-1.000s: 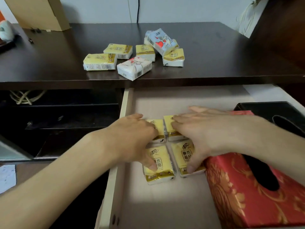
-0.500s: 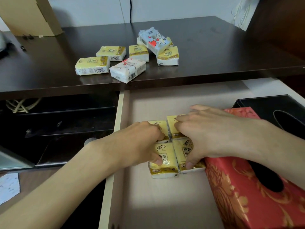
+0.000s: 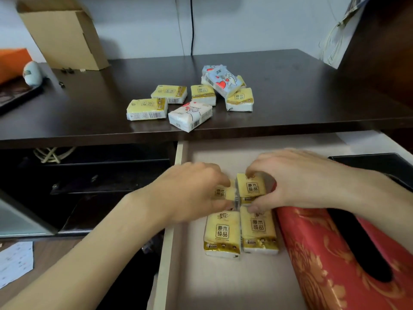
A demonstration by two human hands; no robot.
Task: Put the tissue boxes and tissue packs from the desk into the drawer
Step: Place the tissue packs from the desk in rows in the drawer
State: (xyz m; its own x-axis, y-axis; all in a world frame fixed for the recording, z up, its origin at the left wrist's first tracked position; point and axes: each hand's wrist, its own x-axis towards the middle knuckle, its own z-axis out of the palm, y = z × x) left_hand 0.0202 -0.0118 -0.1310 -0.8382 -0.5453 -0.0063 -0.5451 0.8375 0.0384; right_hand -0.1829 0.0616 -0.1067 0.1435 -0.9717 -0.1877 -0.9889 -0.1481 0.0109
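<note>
Several yellow tissue packs lie in the open drawer (image 3: 223,285) in a tight square. My left hand (image 3: 192,193) grips the far left pack (image 3: 223,193). My right hand (image 3: 299,177) pinches the far right pack (image 3: 251,186) between thumb and fingers. The two near packs (image 3: 222,233) (image 3: 259,230) lie untouched. A red patterned tissue box (image 3: 321,253) sits against them on the right, with a black tissue box (image 3: 380,162) behind it. On the dark desk (image 3: 290,97) remain several packs: yellow ones (image 3: 146,108) (image 3: 169,93) (image 3: 203,94) (image 3: 240,100), a white one (image 3: 190,115) and a blue heart one (image 3: 223,82).
A cardboard box (image 3: 64,34) stands at the desk's back left, next to a small pale object (image 3: 33,72) and a dark tray (image 3: 13,95). A black cable (image 3: 191,25) runs down the wall. Dark shelves (image 3: 89,180) lie left of the drawer.
Both hands have lifted off the near packs and curled around the two far packs. The camera has tilted up, showing more of the wall.
</note>
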